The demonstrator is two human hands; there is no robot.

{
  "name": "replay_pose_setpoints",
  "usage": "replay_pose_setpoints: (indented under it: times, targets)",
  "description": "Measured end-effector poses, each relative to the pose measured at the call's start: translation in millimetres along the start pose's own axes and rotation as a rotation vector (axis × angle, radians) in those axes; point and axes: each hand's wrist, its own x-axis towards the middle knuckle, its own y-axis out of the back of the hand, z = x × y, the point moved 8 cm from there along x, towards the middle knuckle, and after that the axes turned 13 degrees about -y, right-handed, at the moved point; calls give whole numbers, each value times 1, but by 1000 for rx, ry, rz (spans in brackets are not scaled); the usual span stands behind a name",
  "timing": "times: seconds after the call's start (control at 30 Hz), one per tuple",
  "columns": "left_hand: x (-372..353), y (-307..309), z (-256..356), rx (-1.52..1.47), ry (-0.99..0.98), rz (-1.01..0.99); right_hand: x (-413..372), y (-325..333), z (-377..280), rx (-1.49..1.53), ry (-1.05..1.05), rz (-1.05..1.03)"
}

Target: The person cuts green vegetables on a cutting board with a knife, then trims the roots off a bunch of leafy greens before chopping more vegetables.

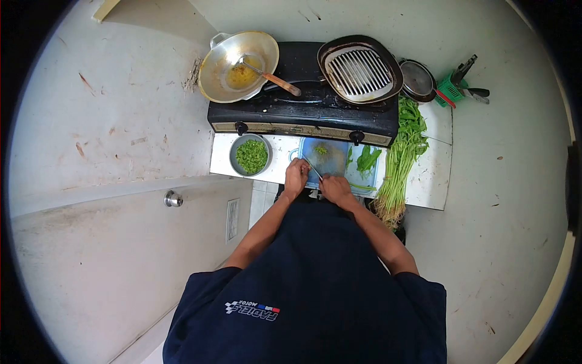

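My right hand (335,188) is closed around the handle of a knife (313,168), whose blade points up and left over the blue cutting board (370,181). At the board's left edge, close to the blade, my left hand (296,176) is closed with its fingers together. What those fingers hold, if anything, is too small to make out. A small heap of chopped greens (321,149) lies on the board's upper part. Loose green leaves (367,160) and a few stems lie on its right side.
A grey bowl of chopped greens (251,156) stands left of the board. Behind is a black stove (303,115) bearing a wok (212,70) with a ladle (279,84) and a grill pan (361,70). Rooted leafy greens (397,164) hang over the counter's front edge at right.
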Motion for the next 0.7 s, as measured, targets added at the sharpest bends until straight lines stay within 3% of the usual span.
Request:
replay_pose_setpoints:
  times: [0.13, 0.33, 0.7]
  targets:
    - [-3, -3, -4, 36, 23, -19, -7, -5, 6, -30, -46, -37]
    - [0, -2, -1, -3, 20, -18, 0, -10, -2, -31, 76, 22]
    - [-7, -4, -5, -6, 43, -53, -10, -6, 8, -11, 1, 9]
